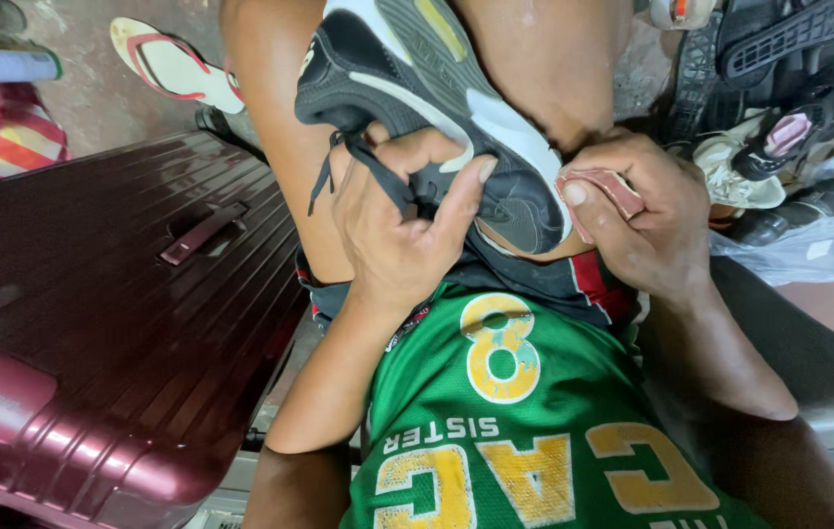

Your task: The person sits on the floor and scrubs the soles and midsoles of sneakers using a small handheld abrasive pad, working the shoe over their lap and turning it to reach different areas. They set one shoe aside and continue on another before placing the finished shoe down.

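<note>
Two hands work over a lap, just beyond a green jersey (524,421) with yellow lettering. The left hand (397,220) is clenched around the middle of a dark grey sneaker (427,108), thumb pressed on its pale sole edge, fingers tucked under so that part of the shoe's side is hidden. The right hand (647,216) pinches a small folded reddish piece (608,191) — cloth or paper, hard to make out — against the near end of the shoe. The sneaker rests on the bare thighs, sole turned up, its long axis running from the lower right up and away to the upper left; the far end is cut off by the picture's top edge, and a black lace (324,176) dangles from it. Beside the left knee lies a ribbed maroon suitcase (94,323) with a recessed handle. Farther out on the floor are a white flip-flop with red straps (177,64), a red-and-white striped bag (0,132), and at the right a heap of dark sandals and shoes (779,108) on clear plastic.
</note>
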Motion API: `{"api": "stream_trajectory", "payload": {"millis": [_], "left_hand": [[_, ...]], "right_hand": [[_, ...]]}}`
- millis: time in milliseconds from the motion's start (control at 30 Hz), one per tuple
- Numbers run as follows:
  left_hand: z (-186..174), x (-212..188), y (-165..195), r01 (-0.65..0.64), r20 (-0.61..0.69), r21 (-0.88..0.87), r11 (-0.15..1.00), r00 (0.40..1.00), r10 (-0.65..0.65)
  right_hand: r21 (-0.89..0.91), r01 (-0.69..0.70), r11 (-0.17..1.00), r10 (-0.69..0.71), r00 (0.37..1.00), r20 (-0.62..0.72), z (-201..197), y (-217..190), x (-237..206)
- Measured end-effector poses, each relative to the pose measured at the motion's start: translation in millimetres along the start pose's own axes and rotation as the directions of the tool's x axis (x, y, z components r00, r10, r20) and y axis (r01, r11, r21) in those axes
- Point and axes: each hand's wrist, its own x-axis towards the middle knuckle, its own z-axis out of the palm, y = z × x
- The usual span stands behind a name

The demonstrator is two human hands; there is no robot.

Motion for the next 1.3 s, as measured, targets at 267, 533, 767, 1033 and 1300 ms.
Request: {"api": "stream_trajectory", "payload": {"millis": [267, 533, 767, 1033, 1300], "left_hand": [[3.5, 9.2, 3.6, -0.033, 0.043, 0.035, 0.999, 0.999, 0.032], [3.8, 12.8, 3.8, -0.004, 0.072, 0.052, 0.999, 0.997, 0.001], [6.9, 14.2, 8.0, -0.031, 0.076, 0.074, 0.997, 0.997, 0.026], [5.1, 13.5, 6.4, -0.005, 0.086, 0.075, 0.997, 0.996, -0.002], [6.6, 13.2, 8.5, -0.018, 0.085, 0.085, 0.996, 0.996, 0.01]], "right_hand": [[-0.007, -0.054, 0.999, 0.054, 0.998, -0.035, 8.7, 1.5, 16.0], [-0.062, -0.033, 0.998, 0.032, 0.999, -0.021, 6.2, -9.4, 14.7], [-0.024, -0.013, 1.0, 0.011, 0.997, -0.078, 15.6, 2.4, 16.0], [0.002, -0.045, 0.999, 0.045, 0.997, -0.065, 16.4, 4.3, 2.6], [-0.051, -0.039, 0.998, 0.033, 0.995, -0.099, 16.8, 7.5, -11.8]]}}
